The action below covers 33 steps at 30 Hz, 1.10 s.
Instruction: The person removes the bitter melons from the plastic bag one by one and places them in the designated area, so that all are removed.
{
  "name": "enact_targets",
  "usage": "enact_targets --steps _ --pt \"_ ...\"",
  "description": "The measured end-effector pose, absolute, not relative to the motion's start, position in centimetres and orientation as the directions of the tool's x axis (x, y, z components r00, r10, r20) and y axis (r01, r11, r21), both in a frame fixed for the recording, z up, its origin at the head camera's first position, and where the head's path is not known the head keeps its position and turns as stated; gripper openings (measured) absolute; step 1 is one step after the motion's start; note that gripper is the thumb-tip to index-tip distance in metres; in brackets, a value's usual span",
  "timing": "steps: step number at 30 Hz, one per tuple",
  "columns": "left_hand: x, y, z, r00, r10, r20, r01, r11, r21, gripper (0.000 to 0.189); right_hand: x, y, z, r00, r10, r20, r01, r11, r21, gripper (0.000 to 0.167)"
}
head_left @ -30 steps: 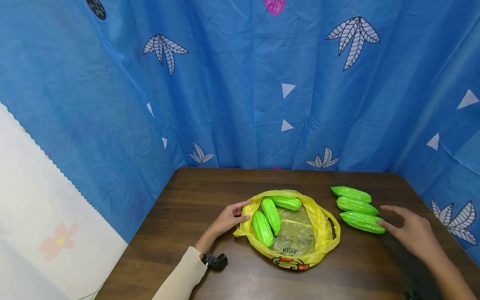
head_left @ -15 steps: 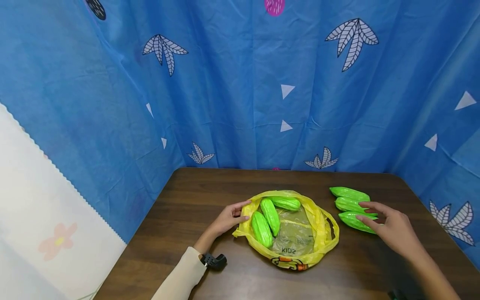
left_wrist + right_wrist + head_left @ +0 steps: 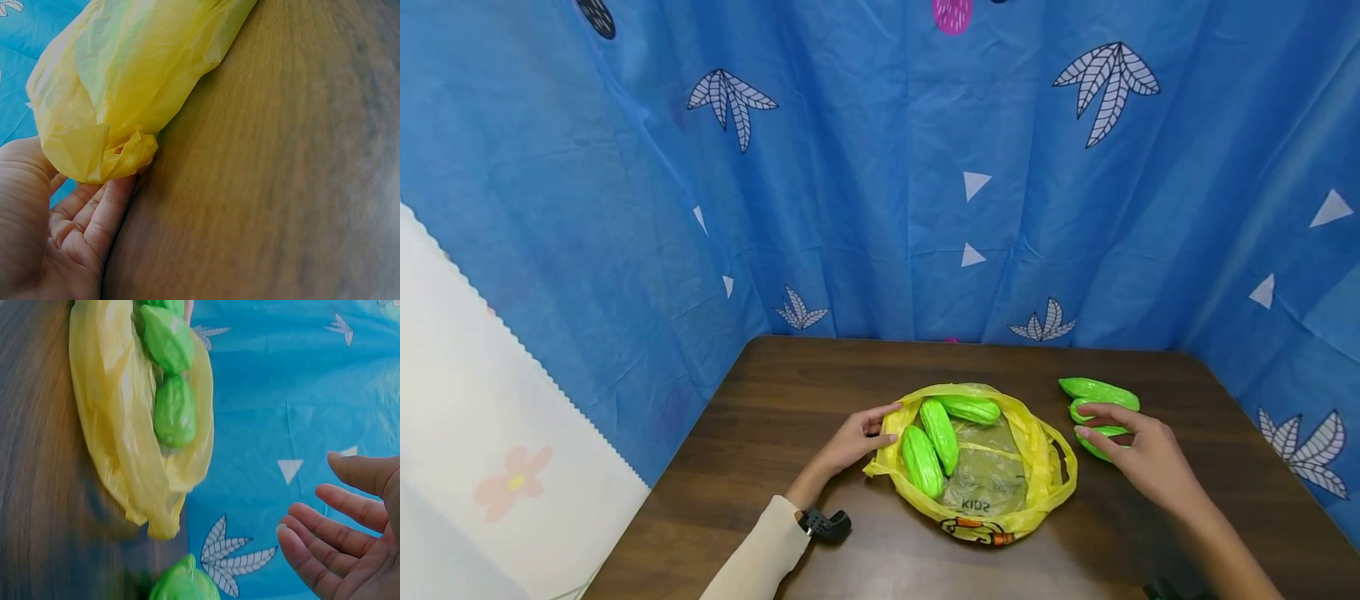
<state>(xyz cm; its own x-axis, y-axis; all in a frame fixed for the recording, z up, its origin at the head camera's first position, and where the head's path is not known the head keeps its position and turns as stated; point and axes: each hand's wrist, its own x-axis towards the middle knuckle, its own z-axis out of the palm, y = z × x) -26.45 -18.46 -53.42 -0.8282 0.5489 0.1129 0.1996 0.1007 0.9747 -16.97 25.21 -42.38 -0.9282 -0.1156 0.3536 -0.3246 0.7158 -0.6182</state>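
Observation:
A yellow plastic bag [image 3: 1045, 467] lies mouth up on the table, its rim spread wide. Three shiny green bitter gourds [image 3: 922, 462] show inside it, along its left and back. My left hand [image 3: 853, 435] holds the bag's left edge between thumb and fingers; in the left wrist view the yellow film hides the fingertips. Right of the bag, three more bitter gourds [image 3: 1099, 392] lie in a row. My right hand [image 3: 1150, 458] hovers over the middle and front ones, partly covering them. In the right wrist view its fingers [image 3: 325, 528] are spread and hold nothing.
The dark wooden table [image 3: 805, 375] carries everything. A blue patterned curtain [image 3: 865, 208] hangs behind it and along both sides. A white cloth with a flower print [image 3: 490, 433] is at the left. A black device [image 3: 826, 525] sits on my left wrist.
My right hand has moved left from beside the row of gourds to over the front two. My left hand stays on the bag's edge, and the gourds in the bag have not moved.

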Motion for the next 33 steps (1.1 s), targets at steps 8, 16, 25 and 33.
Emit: enact_targets --steps 8,16,25,33 --pt "-26.5 -18.6 -53.5 -0.829 0.545 0.122 0.206 0.095 0.974 0.06 -17.7 23.1 -42.4 -0.907 -0.147 0.395 -0.382 0.683 -0.623 0.03" --pt "-26.3 -18.6 -53.6 -0.831 0.545 0.114 0.198 0.098 0.975 0.06 -18.2 21.2 -42.5 -0.911 -0.156 0.382 -0.386 0.649 -0.655 0.03" --pt "-26.5 -18.5 -53.8 -0.829 0.548 0.113 0.187 0.081 0.979 0.06 -18.4 19.4 -41.9 -0.931 -0.159 0.328 -0.355 0.594 -0.722 0.032" --pt "-26.6 -18.4 -53.8 -0.825 0.551 0.124 0.197 0.074 0.978 0.061 -18.8 18.1 -41.9 -0.926 -0.181 0.33 -0.373 0.561 -0.739 0.032"
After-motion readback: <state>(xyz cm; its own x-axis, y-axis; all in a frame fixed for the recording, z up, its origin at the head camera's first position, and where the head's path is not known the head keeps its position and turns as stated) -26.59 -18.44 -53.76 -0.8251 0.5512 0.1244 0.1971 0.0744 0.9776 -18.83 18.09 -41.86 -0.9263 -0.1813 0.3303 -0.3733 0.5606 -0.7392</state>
